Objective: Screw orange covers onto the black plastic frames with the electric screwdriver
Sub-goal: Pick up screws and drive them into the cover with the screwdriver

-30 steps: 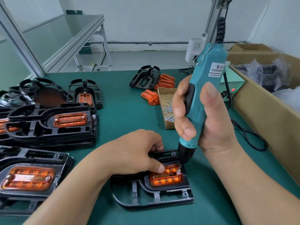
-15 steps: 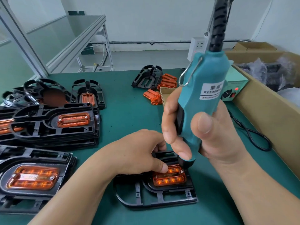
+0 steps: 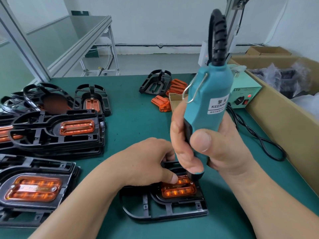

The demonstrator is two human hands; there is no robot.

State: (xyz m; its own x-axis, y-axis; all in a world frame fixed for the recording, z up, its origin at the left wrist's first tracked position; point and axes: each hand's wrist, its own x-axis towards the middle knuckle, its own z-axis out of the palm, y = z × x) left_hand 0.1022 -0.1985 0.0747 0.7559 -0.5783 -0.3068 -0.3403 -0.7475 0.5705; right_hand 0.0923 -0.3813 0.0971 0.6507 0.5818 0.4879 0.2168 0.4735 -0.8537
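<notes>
right hand [image 3: 215,149] grips one electric screwdriver [image 3: 208,94], bit hidden; left hand [image 3: 146,163] apparently pinches one orange cover [image 3: 179,191] onto black frame [image 3: 165,211]

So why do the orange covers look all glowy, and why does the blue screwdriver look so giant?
Head view: the orange covers are see-through plastic catching the light, so their ribs shine in streaks. Head view too: the wide lens makes the electric screwdriver and right hand, close to the camera, look huge.
</notes>
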